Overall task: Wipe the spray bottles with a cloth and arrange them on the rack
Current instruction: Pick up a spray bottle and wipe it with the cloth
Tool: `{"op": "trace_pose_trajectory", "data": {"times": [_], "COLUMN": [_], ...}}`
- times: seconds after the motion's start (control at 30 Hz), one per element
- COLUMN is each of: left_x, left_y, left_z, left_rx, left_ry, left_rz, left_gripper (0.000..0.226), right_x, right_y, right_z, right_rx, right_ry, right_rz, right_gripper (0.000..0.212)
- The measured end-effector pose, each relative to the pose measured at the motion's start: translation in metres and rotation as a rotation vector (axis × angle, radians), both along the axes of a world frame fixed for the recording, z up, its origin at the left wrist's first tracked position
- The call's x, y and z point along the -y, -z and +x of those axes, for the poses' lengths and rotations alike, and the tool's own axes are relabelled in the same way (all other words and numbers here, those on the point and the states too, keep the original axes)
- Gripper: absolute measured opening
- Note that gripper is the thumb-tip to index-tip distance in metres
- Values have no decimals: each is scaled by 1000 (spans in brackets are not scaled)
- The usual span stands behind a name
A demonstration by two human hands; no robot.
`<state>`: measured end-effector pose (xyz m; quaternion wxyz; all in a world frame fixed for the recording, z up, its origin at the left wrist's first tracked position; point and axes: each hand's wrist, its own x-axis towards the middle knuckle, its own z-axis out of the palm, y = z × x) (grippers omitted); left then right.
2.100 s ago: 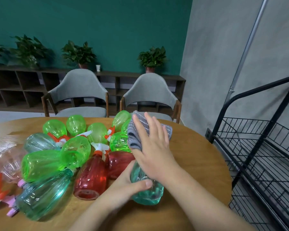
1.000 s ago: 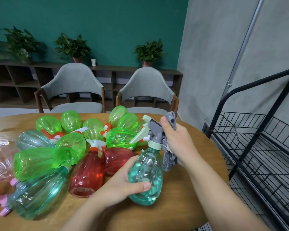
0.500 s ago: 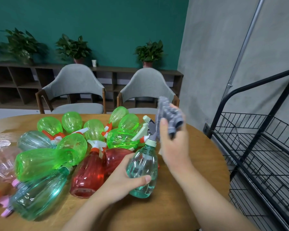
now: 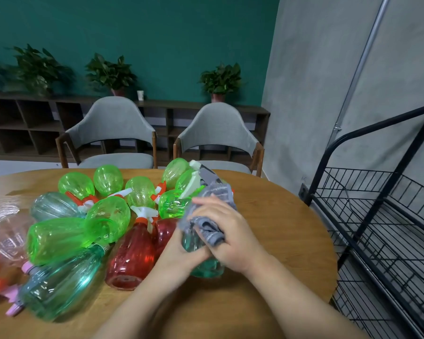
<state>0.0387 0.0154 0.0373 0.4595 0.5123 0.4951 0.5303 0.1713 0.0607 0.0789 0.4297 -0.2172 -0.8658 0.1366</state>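
- The left hand (image 4: 179,255) has its grip curled round the lower body of a teal bottle (image 4: 201,253), holding it upright at the near middle of the counter (image 4: 279,228).
- The right hand (image 4: 230,236) presses a grey cloth (image 4: 209,223) against the bottle's upper body, fingers wrapped over the bunched fabric.
- The bottle's white and grey sprayer (image 4: 201,177) sticks out above the cloth.
- A pile of green, red, teal and pink bottles (image 4: 103,216) lies on the counter to the left.
- The black wire rack (image 4: 382,216) stands right of the counter.
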Motion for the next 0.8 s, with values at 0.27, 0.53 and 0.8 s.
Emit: {"op": "trace_pose_trajectory", "data": {"times": [0.27, 0.53, 0.8], "left_x": [1, 1, -3], "left_y": [8, 10, 5], "left_z": [-10, 6, 0], "left_rx": [46, 12, -8], "left_ry": [73, 131, 88], "left_rz": [-84, -82, -77], "left_gripper": [84, 82, 84], "right_x": [6, 16, 15], "right_y": [-26, -23, 0], "right_z": [4, -9, 4], "right_rx": [-1181, -311, -388], "right_ry": [409, 345, 119], "right_rz": [-1059, -493, -581], "right_gripper": [46, 19, 35]}}
